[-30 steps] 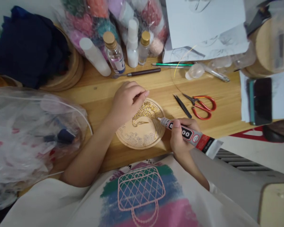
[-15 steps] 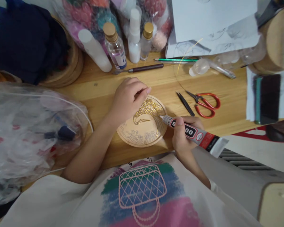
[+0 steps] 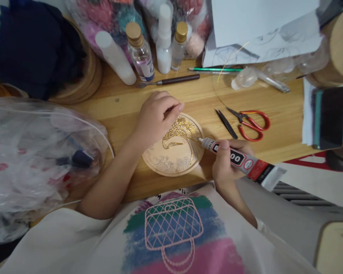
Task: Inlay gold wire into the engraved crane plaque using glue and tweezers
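A round wooden disc [image 3: 171, 160] lies on the table, with a crane in raised gold wire and thin drawn waves along its lower part. My left hand [image 3: 157, 118] is closed over the disc's upper left edge, fingers curled and thumb along the rim; its fingertips are partly hidden. In my right hand [image 3: 227, 160] is a glue tube [image 3: 250, 166], gripped between thumb and fingers. The tube's white nozzle points left, at the right part of the disc near the wing wires; whether it touches is too small to tell.
Black tweezers [image 3: 226, 124] and red-handled scissors [image 3: 251, 123] lie right of the disc. Behind are a dark-handled tool [image 3: 178, 79], a green pencil [image 3: 217, 69] and several bottles [image 3: 141, 57]. A plastic bag [image 3: 40, 160] fills the left; a phone [image 3: 331, 118] lies at right.
The glue tube's nozzle has shifted slightly right across the disc, toward its rim. My left hand stays in place on the disc. The whole view has shifted a little.
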The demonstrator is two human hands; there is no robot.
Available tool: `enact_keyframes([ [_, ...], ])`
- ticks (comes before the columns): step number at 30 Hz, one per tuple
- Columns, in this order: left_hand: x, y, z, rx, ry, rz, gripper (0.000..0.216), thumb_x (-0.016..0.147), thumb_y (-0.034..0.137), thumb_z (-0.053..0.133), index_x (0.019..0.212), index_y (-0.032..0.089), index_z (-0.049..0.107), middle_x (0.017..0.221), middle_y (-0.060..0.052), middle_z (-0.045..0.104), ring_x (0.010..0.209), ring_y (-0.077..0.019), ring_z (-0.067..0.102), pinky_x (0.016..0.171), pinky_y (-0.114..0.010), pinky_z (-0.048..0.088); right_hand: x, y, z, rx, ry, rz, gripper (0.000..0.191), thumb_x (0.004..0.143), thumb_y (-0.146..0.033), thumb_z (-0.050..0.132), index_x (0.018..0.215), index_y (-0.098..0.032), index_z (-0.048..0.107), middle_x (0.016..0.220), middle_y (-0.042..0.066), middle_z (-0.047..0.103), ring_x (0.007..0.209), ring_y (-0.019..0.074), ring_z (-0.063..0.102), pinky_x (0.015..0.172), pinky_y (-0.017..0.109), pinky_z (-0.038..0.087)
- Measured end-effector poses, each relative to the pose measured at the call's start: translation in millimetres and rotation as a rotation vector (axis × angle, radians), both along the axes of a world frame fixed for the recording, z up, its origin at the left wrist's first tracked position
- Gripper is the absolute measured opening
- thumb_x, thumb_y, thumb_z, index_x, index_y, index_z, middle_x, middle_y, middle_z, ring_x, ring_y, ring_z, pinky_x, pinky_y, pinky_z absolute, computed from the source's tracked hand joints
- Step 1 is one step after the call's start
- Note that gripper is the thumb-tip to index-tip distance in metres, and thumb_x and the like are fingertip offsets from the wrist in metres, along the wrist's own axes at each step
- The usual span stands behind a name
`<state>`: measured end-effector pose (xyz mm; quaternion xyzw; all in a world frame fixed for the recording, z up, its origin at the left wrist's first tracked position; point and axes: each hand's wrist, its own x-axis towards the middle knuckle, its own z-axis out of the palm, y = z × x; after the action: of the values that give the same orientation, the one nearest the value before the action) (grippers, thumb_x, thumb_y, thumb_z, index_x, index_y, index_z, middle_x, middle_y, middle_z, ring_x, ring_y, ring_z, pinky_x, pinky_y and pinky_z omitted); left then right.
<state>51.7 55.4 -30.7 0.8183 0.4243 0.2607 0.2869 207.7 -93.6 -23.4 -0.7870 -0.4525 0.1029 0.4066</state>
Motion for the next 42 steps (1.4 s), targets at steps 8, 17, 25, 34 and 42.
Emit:
enact_keyframes([
  [8, 0.3, -0.8, 1.1, -0.016, -0.018, 0.004, 0.019, 0.094, 0.025, 0.054, 0.077, 0.020, 0.062, 0.080, -0.001, 0.062, 0.082, -0.0168, 0.059, 0.078, -0.032, 0.047, -4.6, 4.7, -5.8, 0.035, -0.029, -0.038, 0.036, 0.091, -0.053, 0.054, 0.073, -0.022, 0.060, 0.061, 0.000, 0.059, 0.058, 0.0173, 0.057, 0.059, 0.034, 0.047],
  [17, 0.8, -0.3, 0.2, -0.009, -0.028, 0.005, 0.019, 0.093, 0.024, 0.055, 0.076, 0.019, 0.062, 0.081, -0.001, 0.062, 0.082, -0.0160, 0.059, 0.078, -0.031, 0.047, -0.6, -4.7, 13.2, -0.181, 0.063, 0.016, 0.024, 0.091, -0.043, 0.058, 0.085, -0.021, 0.064, 0.071, 0.002, 0.066, 0.066, 0.0177, 0.062, 0.066, 0.035, 0.048],
  [25, 0.4, -0.3, 1.1, -0.010, -0.051, 0.000, 0.019, 0.093, 0.022, 0.055, 0.075, 0.017, 0.062, 0.079, -0.001, 0.061, 0.081, -0.0155, 0.057, 0.077, -0.030, 0.044, -0.5, -4.7, 15.9, -0.195, -0.056, -0.018, 0.029, 0.091, -0.044, 0.056, 0.083, -0.019, 0.065, 0.073, 0.002, 0.065, 0.068, 0.0180, 0.061, 0.066, 0.034, 0.046],
  [34, 0.5, -0.1, 0.7, -0.018, -0.055, -0.002, 0.019, 0.093, 0.022, 0.055, 0.075, 0.018, 0.061, 0.079, -0.001, 0.061, 0.081, -0.0154, 0.056, 0.077, -0.030, 0.044, -4.4, -2.0, 1.0, -0.039, -0.123, -0.006, 0.031, 0.092, -0.047, 0.054, 0.080, -0.020, 0.064, 0.069, 0.001, 0.065, 0.063, 0.0163, 0.059, 0.062, 0.032, 0.043],
  [42, 1.1, -0.5, 1.7, -0.029, -0.064, -0.004, 0.019, 0.093, 0.022, 0.055, 0.075, 0.018, 0.061, 0.078, -0.001, 0.061, 0.081, -0.0158, 0.056, 0.077, -0.031, 0.043, -3.8, 2.4, 1.8, 0.050, -0.194, 0.004, 0.032, 0.092, -0.045, 0.053, 0.073, -0.020, 0.061, 0.061, 0.000, 0.062, 0.055, 0.0142, 0.055, 0.055, 0.030, 0.041],
])
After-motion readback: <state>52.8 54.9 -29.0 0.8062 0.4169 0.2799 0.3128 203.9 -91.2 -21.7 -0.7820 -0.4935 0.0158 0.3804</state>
